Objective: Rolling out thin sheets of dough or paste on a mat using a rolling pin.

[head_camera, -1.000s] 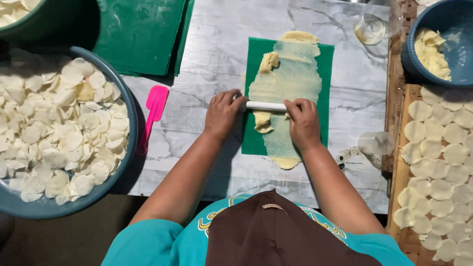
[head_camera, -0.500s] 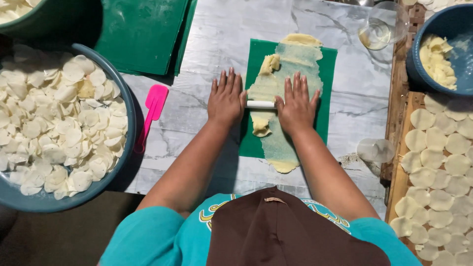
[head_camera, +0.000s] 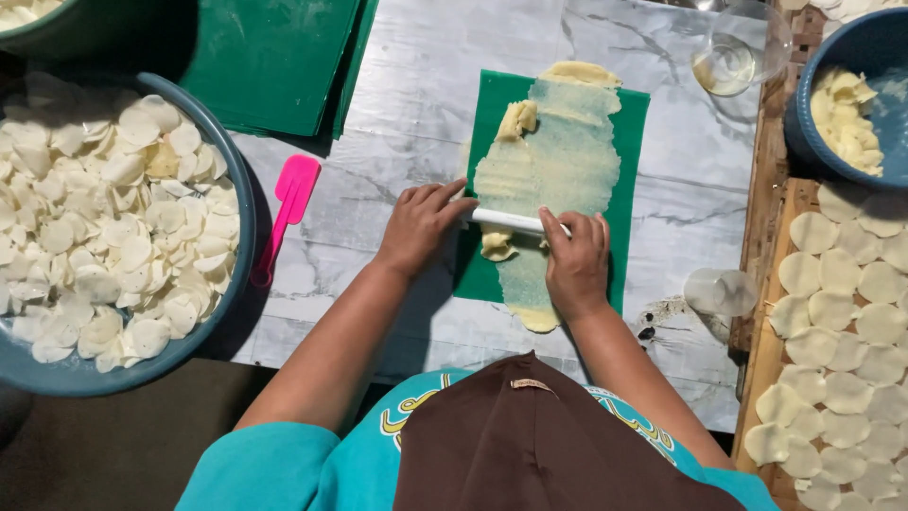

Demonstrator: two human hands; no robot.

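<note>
Both hands on a thin white rolling pin [head_camera: 506, 221], lying crosswise over a thin sheet of pale yellow dough [head_camera: 553, 175] on a green mat [head_camera: 632, 132] on the marble-pattern table [head_camera: 426, 85]. Left hand [head_camera: 416, 230]: palm down, fingers stretched out and flat, tips pressing the pin's left end, not wrapped around it. Right hand [head_camera: 574, 260]: palm down over the pin's right end, fingers loosely curved on top, thumb side on the pin; no closed grasp either. Dough sheet runs lengthwise along the mat, top and bottom edges thicker, a folded lump [head_camera: 515, 120] at upper left and another [head_camera: 496, 244] just below the pin between the hands. Pink spatula [head_camera: 287, 213] lies on the table left of the mat, apart from it. Big blue basin [head_camera: 232, 175] at far left, full of cut dough rounds [head_camera: 104, 208]. Right side: wooden tray [head_camera: 757, 284] with rounds laid flat, blue bowl [head_camera: 804, 123] with dough scraps, clear glass [head_camera: 738, 47] tipped on its side near the mat's top right corner, small clear cup [head_camera: 719, 290] near the tray edge.
</note>
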